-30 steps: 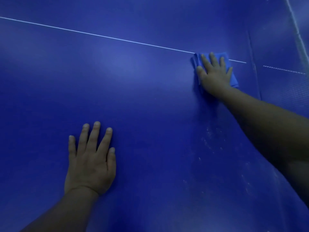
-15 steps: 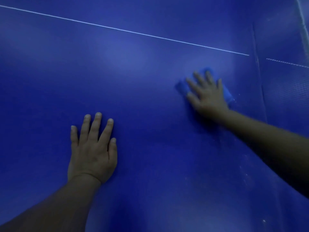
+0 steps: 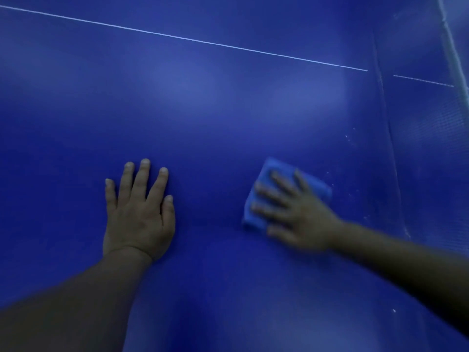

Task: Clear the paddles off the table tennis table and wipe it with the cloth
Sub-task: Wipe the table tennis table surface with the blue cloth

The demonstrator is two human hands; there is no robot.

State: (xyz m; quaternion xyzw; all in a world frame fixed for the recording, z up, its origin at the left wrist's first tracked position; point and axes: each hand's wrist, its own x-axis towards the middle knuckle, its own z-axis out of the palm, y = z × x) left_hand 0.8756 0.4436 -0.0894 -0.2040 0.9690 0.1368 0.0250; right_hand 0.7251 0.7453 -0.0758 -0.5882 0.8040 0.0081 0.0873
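Wiping is the step in hand, as far as I can judge. No paddles show on the part of the desk (image 3: 228, 110) that the head view takes in, so the clearing looks done here.

From the head view, the right hand (image 3: 302, 219) lies flat on a folded blue cloth (image 3: 274, 171) and presses it down on the desk. Its fingers (image 3: 281, 180) are spread out and straight, not curled round the cloth. The hand looks blurry.

The left hand (image 3: 138, 217) rests flat on the bare desk, well apart from the cloth. Its fingers are straight and hold nothing. It seems to prop the person up.

The cloth is a soft square pad, a lighter blue than the desk. The desk top is dark blue, smooth and a bit shiny. A thin white line (image 3: 193, 40) runs across it, far from the hands. Small pale specks (image 3: 351, 139) lie to the right of the cloth, near the net (image 3: 431, 138), which looks like fine mesh.

I think the next move needs a flat, firm push of the cloth over to those specks.
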